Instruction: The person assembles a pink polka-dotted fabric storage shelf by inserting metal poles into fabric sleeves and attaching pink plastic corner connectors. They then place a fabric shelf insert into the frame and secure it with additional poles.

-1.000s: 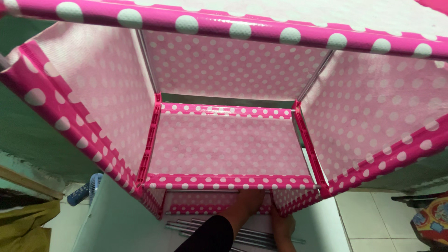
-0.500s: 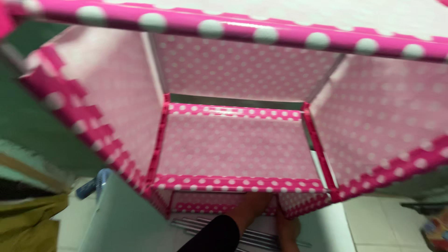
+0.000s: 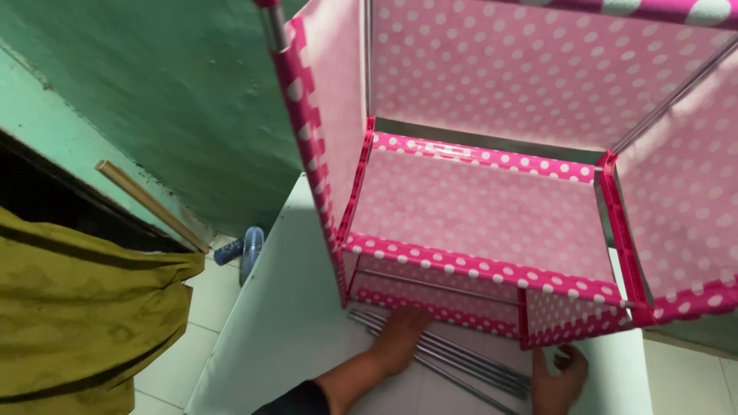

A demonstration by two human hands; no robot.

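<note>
Metal rods (image 3: 453,357), a bundle of thin grey ones, lie flat on the white counter (image 3: 284,330), right at the foot of the pink polka-dot wardrobe (image 3: 492,207), just in front of its bottom shelf edge. Left hand (image 3: 401,330) rests palm-down on the rods' near end, touching them, fingers reaching under the wardrobe's lower front rail; its grip isn't closed round anything I can make out, can't tell if fingers curl on a rod. Right hand (image 3: 560,376) sits at the rods' other end, below the wardrobe's front right corner, fingers bent over them; can't tell whether it's grasping or just pressing. Wardrobe stands on the counter, fabric sides & back up, w/ a metal pole (image 3: 273,27) showing at its top left corner.

Left of wardrobe: green wall (image 3: 177,100), wooden stick (image 3: 150,206) leaning, olive-yellow cloth (image 3: 77,307), small blue fan (image 3: 244,252) on the tiled floor (image 3: 192,338).
</note>
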